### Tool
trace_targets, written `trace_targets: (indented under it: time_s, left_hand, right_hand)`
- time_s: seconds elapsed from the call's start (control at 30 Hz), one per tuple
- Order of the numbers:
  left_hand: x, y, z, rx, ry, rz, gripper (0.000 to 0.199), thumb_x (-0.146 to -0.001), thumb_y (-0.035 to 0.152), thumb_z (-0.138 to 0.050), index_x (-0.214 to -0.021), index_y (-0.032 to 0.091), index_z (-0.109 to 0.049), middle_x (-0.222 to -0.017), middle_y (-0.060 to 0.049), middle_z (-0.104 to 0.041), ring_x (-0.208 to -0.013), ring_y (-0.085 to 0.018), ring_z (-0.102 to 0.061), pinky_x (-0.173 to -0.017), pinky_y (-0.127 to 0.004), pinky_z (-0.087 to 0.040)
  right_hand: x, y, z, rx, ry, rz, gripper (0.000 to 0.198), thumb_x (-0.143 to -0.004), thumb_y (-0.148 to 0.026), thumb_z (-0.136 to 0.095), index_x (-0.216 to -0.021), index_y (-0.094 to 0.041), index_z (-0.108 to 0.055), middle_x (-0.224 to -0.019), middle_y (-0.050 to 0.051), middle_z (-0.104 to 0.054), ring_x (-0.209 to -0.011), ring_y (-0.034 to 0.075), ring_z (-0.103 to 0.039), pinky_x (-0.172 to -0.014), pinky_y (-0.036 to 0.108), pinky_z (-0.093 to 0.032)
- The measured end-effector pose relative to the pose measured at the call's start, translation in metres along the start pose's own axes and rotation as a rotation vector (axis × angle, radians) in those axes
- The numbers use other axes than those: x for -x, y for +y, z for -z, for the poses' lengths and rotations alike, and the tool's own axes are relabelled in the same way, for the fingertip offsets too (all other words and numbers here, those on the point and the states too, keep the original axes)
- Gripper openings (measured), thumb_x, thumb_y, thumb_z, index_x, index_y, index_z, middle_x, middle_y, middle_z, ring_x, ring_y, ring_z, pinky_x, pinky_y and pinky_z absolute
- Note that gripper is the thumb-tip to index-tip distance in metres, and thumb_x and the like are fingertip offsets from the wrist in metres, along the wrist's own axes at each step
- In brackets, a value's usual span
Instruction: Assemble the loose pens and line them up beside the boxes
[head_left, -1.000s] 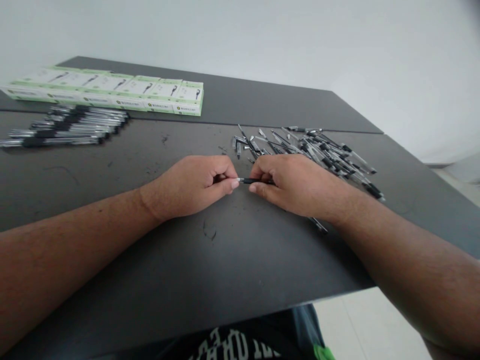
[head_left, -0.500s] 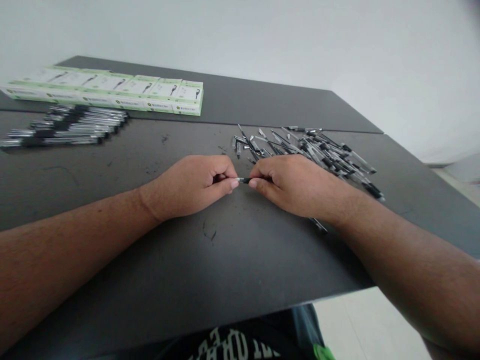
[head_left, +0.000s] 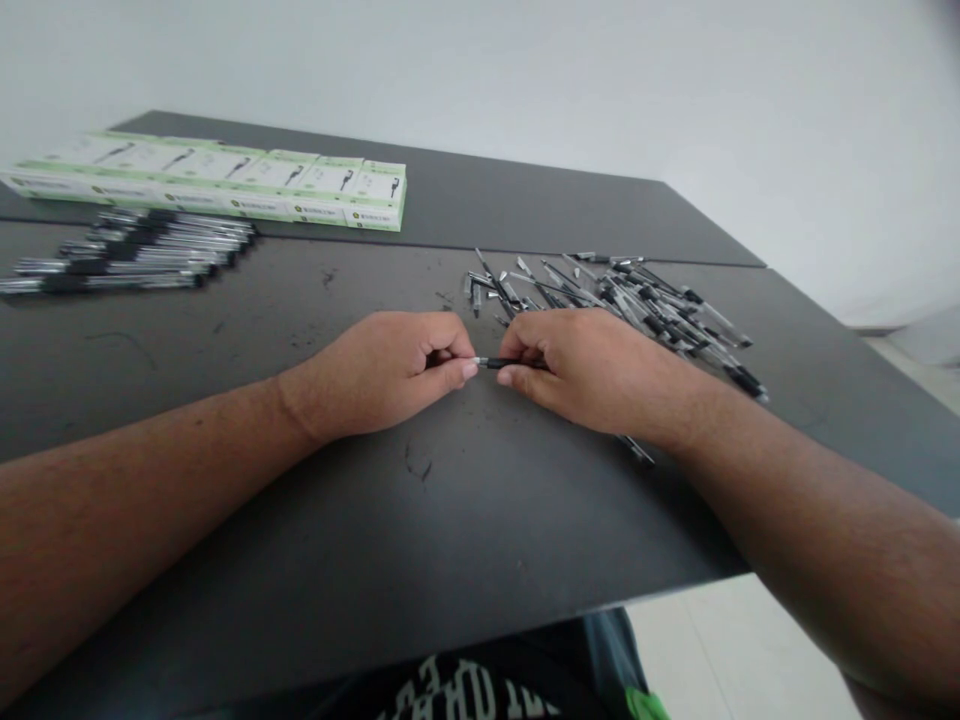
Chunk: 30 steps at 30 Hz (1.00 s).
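Pen [head_left: 491, 363] held level between the two hands, over the middle of the table [head_left: 420, 540], well in from the near edge; whether it touches the surface cannot be told. The left hand [head_left: 390, 375] has thumb and forefinger pinched together at the silvery tip end. The right hand [head_left: 600, 365] has thumb and forefinger closed around the black part; a short length shows between the two grips. A loose pen [head_left: 639, 452] lies partly hidden under the right wrist. Small clear and black parts [head_left: 491, 290] lie just beyond the right hand, adjoining a jumbled pile of pens [head_left: 675, 320] towards the table's right edge. A row of pens [head_left: 142, 250] lies towards the left edge, just beside green-and-white boxes [head_left: 375, 200] lined up near the far left corner.
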<state>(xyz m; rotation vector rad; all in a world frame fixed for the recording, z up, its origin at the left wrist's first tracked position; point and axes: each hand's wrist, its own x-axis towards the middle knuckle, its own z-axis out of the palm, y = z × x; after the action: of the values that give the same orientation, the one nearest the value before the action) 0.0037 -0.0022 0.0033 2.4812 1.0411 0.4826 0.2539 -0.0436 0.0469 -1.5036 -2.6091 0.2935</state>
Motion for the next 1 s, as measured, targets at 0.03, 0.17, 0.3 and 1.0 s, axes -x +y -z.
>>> trace_targets:
  time_s: [0.03,0.17,0.3,1.0]
  left_hand:
    - [-0.0001,0.0002,0.0,0.0,-0.002,-0.002,0.027,-0.1,0.047,-0.059,-0.093,0.025,-0.072,-0.081,-0.001,-0.077,-0.074,-0.02,-0.067,-0.072,-0.034,-0.043]
    - [-0.0003,0.0005,0.0,0.004,-0.005,-0.003,0.027,-0.1,0.047,-0.058,-0.093,0.025,-0.071,-0.082,-0.001,-0.077,-0.075,-0.02,-0.068,-0.073,-0.035,-0.043]
    - [-0.0002,0.0001,-0.0005,-0.006,-0.013,0.003,0.028,-0.1,0.048,-0.057,-0.093,0.025,-0.071,-0.082,-0.001,-0.076,-0.075,-0.02,-0.067,-0.074,-0.034,-0.043]
    - [-0.0003,0.0008,-0.0008,-0.002,-0.012,0.004,0.029,-0.099,0.048,-0.057,-0.093,0.025,-0.072,-0.082,-0.001,-0.077,-0.075,-0.019,-0.068,-0.072,-0.034,-0.043]
  right_hand:
    - [-0.0001,-0.0002,0.0001,0.015,-0.017,0.009,0.021,-0.11,-0.035,-0.068,-0.113,-0.022,-0.084,-0.103,0.006,-0.087,-0.091,0.024,-0.075,-0.08,0.035,-0.047]
    - [-0.0001,-0.0011,0.0003,-0.001,-0.012,0.031,0.025,-0.113,-0.034,-0.064,-0.116,-0.022,-0.085,-0.108,0.007,-0.088,-0.095,0.024,-0.076,-0.084,0.035,-0.048]
    - [0.0002,-0.0005,0.0002,0.002,0.007,0.002,0.018,-0.107,-0.035,-0.073,-0.114,-0.022,-0.084,-0.104,0.005,-0.087,-0.089,0.023,-0.075,-0.077,0.033,-0.046]
    - [-0.001,-0.0007,0.0002,0.049,-0.031,0.01,0.025,-0.113,-0.037,-0.064,-0.111,-0.022,-0.085,-0.103,0.006,-0.087,-0.09,0.024,-0.074,-0.08,0.035,-0.045]
